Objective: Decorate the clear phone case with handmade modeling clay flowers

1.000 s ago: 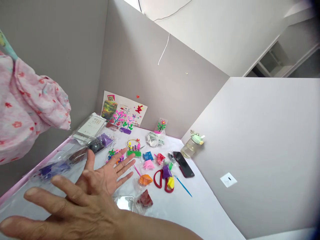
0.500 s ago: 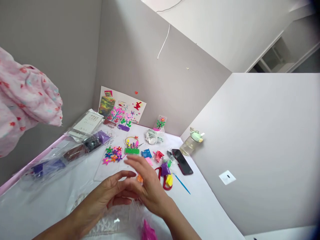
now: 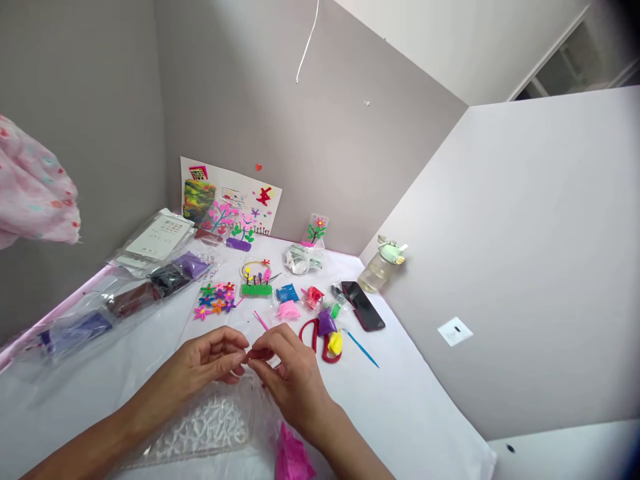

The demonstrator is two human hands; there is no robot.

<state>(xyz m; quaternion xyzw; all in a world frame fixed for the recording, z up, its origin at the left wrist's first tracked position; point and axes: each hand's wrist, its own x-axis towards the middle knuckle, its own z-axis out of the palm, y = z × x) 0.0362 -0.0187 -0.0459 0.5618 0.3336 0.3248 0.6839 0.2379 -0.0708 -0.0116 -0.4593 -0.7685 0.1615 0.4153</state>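
Observation:
My left hand and my right hand meet fingertip to fingertip over the near part of the table. Both are closed in a pinch. Whatever sits between the fingertips is too small or too hidden to name. Below them lies a clear plastic piece with a raised white branching pattern. By my right wrist is a bright pink lump in clear wrap. Just beyond the right fingers are red-handled scissors, with a purple packet and a yellow packet resting on them.
Colourful clay flowers lie left of centre. A blue tool, a phone and a bottle are on the right. Packets of dark clay line the left edge. Pictures lean on the wall behind.
My hands have come down and their fingers have drawn together into a pinch; before, they were looser and spread. The view has shifted, baring more of the patterned plastic and a pink stick.

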